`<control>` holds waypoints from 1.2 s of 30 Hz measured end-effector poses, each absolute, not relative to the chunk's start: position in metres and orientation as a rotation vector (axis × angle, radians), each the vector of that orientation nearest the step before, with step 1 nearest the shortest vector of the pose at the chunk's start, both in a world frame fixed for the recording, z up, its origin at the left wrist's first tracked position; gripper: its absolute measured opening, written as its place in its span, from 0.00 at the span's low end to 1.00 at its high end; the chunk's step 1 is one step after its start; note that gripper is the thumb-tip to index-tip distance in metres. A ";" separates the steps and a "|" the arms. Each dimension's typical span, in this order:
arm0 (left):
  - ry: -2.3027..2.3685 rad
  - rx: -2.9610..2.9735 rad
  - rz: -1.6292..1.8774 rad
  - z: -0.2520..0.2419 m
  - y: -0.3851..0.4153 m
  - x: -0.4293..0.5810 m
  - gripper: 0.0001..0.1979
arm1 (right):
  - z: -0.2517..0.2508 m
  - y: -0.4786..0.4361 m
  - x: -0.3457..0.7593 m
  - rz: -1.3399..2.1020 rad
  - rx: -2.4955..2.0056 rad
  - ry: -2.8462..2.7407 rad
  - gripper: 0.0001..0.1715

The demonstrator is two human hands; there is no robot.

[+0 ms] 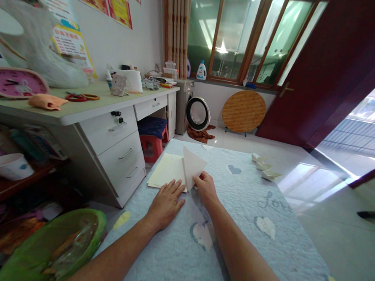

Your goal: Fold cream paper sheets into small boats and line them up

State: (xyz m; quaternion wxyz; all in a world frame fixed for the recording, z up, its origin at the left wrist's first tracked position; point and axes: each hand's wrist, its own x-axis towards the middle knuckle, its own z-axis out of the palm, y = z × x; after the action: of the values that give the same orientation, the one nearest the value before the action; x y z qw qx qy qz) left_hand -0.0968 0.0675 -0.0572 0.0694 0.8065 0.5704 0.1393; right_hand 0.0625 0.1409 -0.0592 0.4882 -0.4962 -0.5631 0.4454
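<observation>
Blue quilted mat [240,211] lies on the floor of a small room, with a white desk [107,152] at ten o'clock and a washing machine [182,104] near twelve. Cream paper sheets [165,171] sit mid-mat, at twelve o'clock from the hands. Left hand [166,205] rests flat and open, fingers spread against the sheets' near edge, apparently steadying them against sliding. Right hand [206,188] pinches a triangular paper flap [192,166] between thumb and fingers, propping it upright above the sheets. Three small folded paper pieces [265,166] sit at two o'clock, set apart along the mat's edge.
</observation>
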 end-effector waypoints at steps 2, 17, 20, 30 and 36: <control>1.709 2.425 0.411 -0.057 0.067 -0.097 0.24 | -0.061 0.139 0.067 1.074 -1.229 -1.290 0.16; 1.737 2.461 0.349 -0.054 0.061 -0.092 0.23 | -0.064 0.156 0.126 0.925 -1.329 -0.892 0.11; 1.750 2.465 0.335 -0.054 0.061 -0.091 0.23 | -0.059 0.160 0.144 0.900 -1.328 -0.820 0.11; 1.802 2.497 0.378 -0.065 0.062 -0.092 0.23 | -0.029 0.124 0.183 1.007 -1.310 -0.584 0.11; 1.804 2.465 0.325 -0.045 0.055 -0.081 0.26 | -0.023 0.069 0.187 1.178 -1.311 -0.414 0.11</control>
State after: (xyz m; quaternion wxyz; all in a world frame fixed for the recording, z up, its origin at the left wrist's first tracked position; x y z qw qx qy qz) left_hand -0.0812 0.0555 -0.0451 0.0350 0.8020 0.5868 0.1056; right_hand 0.1866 0.0687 -0.0229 0.6173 -0.5697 -0.1798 0.5119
